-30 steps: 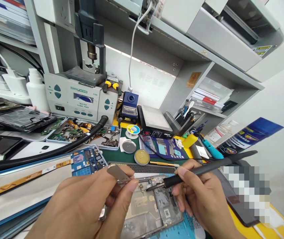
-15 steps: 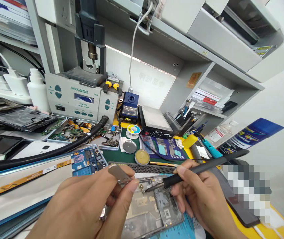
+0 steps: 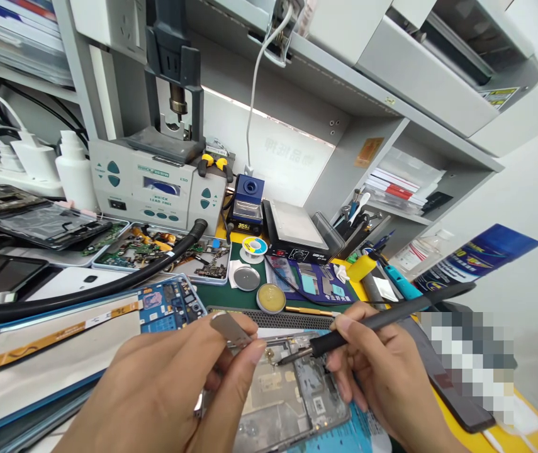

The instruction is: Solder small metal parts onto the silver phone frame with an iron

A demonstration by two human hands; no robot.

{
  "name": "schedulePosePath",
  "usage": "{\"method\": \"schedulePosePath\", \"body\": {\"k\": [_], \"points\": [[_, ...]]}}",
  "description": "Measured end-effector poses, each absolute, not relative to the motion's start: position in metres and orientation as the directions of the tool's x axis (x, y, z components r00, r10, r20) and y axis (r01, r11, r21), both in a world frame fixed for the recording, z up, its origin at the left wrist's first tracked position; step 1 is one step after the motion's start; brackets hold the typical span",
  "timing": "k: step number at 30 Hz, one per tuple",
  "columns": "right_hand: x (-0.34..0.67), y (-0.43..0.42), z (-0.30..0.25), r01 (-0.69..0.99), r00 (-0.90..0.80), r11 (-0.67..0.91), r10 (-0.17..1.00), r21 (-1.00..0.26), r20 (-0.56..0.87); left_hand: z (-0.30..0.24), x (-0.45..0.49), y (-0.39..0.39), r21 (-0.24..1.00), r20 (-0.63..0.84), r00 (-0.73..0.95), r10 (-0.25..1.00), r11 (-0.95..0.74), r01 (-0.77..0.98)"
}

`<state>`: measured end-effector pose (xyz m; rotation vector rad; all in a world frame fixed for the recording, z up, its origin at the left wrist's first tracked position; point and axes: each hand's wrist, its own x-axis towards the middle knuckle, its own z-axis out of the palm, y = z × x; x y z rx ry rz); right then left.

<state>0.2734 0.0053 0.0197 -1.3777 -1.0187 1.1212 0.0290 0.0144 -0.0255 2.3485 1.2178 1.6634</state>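
My left hand is closed in a pinch on a flat, shiny metal tool that looks like tweezers; its lower end is hidden by my fingers. Gripped in my right hand is a black soldering iron. Its thin tip points left and down at a small gold-coloured spot near the upper edge of a grey metal phone frame; whether it touches cannot be made out. The frame lies on a light blue mat, partly covered by my left hand.
Beyond the frame are an open tin of yellowish paste, a solder spool and a heating plate. A blue phone housing lies left, under a black hose from the hot-air station. Another phone lies right.
The iron's tip has shifted very slightly right of the gold-coloured spot. The whole view has moved a little; both hands keep their grips.
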Motion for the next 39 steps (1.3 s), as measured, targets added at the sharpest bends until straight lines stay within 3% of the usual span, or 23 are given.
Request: {"method": "schedulePosePath", "body": {"k": [5, 11, 17, 26, 39], "points": [[0.274, 0.005, 0.019, 0.011, 0.159, -0.106, 0.982, -0.994, -0.103, -0.027, 0.028, 0.015, 0.439, 0.783, 0.121, 0.61, -0.681, 0.586], [0.274, 0.005, 0.022, -0.027, 0.187, -0.112, 0.976, -0.993, -0.115, -0.028, 0.036, 0.011, 0.57, 0.728, 0.031, 0.685, -0.63, 0.528], [0.273, 0.005, 0.021, -0.002, 0.174, -0.113, 0.978, -0.994, -0.112, -0.027, 0.038, 0.009, 0.611, 0.709, 0.025, 0.705, -0.632, 0.477], [0.275, 0.006, 0.02, 0.003, 0.152, -0.116, 0.982, -0.993, -0.114, -0.027, 0.028, 0.016, 0.422, 0.8, 0.122, 0.587, -0.696, 0.581], [0.272, 0.007, 0.023, -0.037, 0.176, -0.103, 0.979, -0.994, -0.108, -0.025, 0.025, 0.014, 0.416, 0.801, 0.136, 0.582, -0.706, 0.573]]}}
